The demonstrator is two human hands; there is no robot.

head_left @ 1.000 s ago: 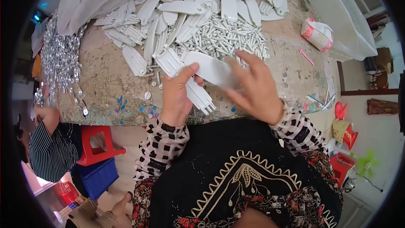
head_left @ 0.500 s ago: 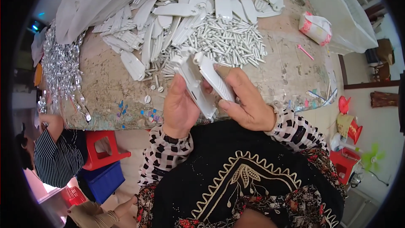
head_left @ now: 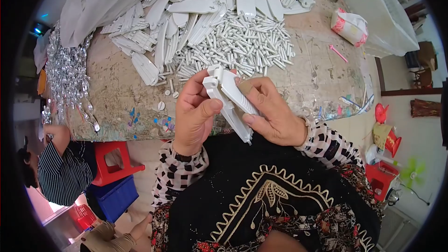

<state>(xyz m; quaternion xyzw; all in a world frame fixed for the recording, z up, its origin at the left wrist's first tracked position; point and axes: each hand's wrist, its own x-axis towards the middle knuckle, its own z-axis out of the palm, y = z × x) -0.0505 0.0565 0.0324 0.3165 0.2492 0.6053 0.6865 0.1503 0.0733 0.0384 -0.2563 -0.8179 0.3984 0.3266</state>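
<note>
My left hand [head_left: 189, 119] is closed on a long white plastic piece [head_left: 235, 122] with a knuckle-like end, its thumb laid along the near side. Between the thumb and fingers of my right hand [head_left: 279, 119] is a ribbed white plastic piece [head_left: 237, 94]. The two pieces lie side by side at a slant and meet at their far ends; whether they are joined there I cannot tell. Just beyond my hands spreads a pile of small whitish pins [head_left: 252, 46]. Behind it are heaped white plastic pieces [head_left: 200, 7], some smooth, some slotted.
On the worn table [head_left: 114, 86] silvery strips [head_left: 67, 74] hang at the left edge. A tissue pack [head_left: 349, 28] and a pink stick [head_left: 338, 53] lie at the right. Below left, another person [head_left: 65, 172] sits near a red stool [head_left: 112, 163] and a blue crate [head_left: 116, 200].
Both white pieces have tilted and now sit closer together, their far ends meeting. My left hand has shifted slightly left, its thumb now over the long piece. My right hand has barely moved.
</note>
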